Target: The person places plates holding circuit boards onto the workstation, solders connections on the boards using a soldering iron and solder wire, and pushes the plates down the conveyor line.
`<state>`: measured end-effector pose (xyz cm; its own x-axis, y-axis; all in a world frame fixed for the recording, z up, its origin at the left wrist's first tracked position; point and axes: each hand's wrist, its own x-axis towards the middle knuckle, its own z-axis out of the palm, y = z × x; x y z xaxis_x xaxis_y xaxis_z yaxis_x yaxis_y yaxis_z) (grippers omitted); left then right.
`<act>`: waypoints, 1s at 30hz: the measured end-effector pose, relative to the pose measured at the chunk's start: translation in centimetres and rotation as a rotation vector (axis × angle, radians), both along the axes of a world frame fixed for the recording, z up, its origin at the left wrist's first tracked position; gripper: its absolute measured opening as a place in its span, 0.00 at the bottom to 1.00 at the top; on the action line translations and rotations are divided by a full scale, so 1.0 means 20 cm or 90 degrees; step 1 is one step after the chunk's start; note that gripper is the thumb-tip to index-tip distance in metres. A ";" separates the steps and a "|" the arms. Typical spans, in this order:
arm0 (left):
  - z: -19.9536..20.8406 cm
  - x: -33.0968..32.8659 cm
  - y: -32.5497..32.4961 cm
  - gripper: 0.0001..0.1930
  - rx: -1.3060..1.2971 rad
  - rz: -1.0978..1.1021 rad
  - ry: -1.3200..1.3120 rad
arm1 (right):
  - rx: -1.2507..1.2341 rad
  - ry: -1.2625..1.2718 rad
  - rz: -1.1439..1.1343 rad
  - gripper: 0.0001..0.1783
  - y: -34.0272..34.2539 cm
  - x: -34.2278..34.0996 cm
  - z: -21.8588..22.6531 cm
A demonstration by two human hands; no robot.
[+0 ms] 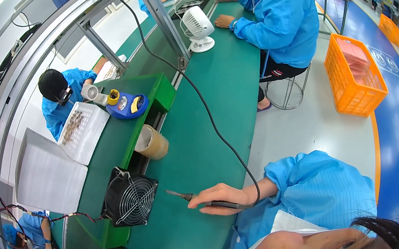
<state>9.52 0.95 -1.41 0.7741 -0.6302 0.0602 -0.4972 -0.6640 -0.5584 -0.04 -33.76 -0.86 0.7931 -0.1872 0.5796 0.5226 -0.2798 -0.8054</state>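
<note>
1. Beyond the soldering iron's tip, a white tray (83, 130) lies on the raised green shelf, holding rows of small brownish parts; what they are is too small to tell. Further off, an orange crate (354, 80) stands on the floor with pinkish sheets inside.
2. The long bench (201, 139) is covered in green matting. A roll of brown tape (151, 142) and a black mesh-fronted fan (129, 198) sit just ahead of the tip, a blue soldering stand (128, 105) further on, a small white desk fan (197, 28) well beyond. Another person in a blue coat (278, 16) sits on a stool at the same bench.
3. The right hand (222, 197) is closed around the soldering iron (205, 201), fingers wrapped on its black handle, tip pointing away over the mat, cable looping up from the wrist.
4. The left hand is out of view.
</note>
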 end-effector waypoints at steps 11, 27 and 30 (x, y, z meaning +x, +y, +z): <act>0.16 -0.20 -0.21 0.12 -0.067 -0.176 0.148 | 0.009 -0.015 -0.031 0.22 -0.02 -0.01 -0.01; -0.13 1.14 1.49 0.14 -0.234 0.047 0.022 | -0.018 -0.035 -0.121 0.20 -0.02 -0.11 0.02; -0.18 1.21 1.48 0.14 -0.272 0.022 0.023 | -0.016 -0.033 -0.139 0.20 -0.03 -0.11 -0.01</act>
